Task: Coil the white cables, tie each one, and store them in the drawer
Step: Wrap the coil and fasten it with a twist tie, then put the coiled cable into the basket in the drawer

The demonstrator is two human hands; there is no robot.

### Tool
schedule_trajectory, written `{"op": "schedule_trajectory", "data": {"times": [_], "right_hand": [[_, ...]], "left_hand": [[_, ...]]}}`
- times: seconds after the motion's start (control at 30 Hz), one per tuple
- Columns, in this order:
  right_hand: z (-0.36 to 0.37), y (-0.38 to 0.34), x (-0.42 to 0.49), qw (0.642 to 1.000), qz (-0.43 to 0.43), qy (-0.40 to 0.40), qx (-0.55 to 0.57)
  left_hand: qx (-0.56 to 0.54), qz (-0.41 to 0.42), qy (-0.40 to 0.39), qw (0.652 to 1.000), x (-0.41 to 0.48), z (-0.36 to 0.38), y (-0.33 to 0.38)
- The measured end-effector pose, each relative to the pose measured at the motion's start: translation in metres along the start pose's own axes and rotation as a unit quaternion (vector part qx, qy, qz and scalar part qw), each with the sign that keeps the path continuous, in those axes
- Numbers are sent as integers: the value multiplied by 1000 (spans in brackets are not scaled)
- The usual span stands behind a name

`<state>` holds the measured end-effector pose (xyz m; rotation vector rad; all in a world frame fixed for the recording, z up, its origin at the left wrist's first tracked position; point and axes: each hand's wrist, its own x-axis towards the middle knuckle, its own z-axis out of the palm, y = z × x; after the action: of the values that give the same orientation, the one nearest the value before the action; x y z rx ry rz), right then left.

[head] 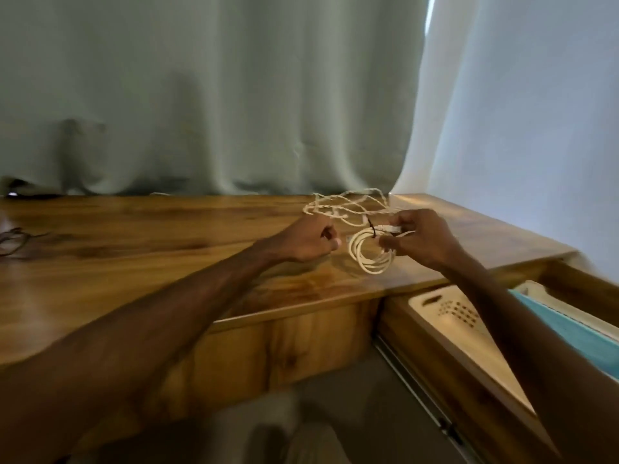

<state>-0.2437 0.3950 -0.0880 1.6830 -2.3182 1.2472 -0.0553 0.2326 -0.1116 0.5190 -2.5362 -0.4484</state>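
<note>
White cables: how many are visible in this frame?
2. One coiled cable held in the right hand; one loose tangled cable on the desk behind it. Others may be hidden.

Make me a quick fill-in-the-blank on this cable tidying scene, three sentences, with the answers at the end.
1. The right hand grips the coiled cable, which is bound with a dark ____.
2. The loose cable lies tangled on the wooden table, not yet ____.
3. The drawer at the right stands ____.
Missing words: tie; coiled; open.
</note>
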Motion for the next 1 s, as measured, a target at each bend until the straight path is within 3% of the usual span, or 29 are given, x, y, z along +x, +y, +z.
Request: {"op": "schedule_trajectory", "data": {"times": [0.17,0.27,0.4,0.57,0.7,1.0], "right_hand": [[-64,43,-43,996,78,6,-39],[-90,65,-51,984,167,-18,-51],[-105,90,-61,963,256,-83,-22],[-85,117,-75,928,314,-190,-53],[-55,130,-81,919,331,-189,-102],[-44,132,-67,947,258,-150,-120]], "left_hand": [[37,49,-45,997,29,43,52],[79,57,-90,991,40,62,74],[136,79,-108,982,45,78,82],[127,103,-87,983,42,76,75],[107,116,-83,984,40,72,63],[50,122,-81,988,45,68,44]]}}
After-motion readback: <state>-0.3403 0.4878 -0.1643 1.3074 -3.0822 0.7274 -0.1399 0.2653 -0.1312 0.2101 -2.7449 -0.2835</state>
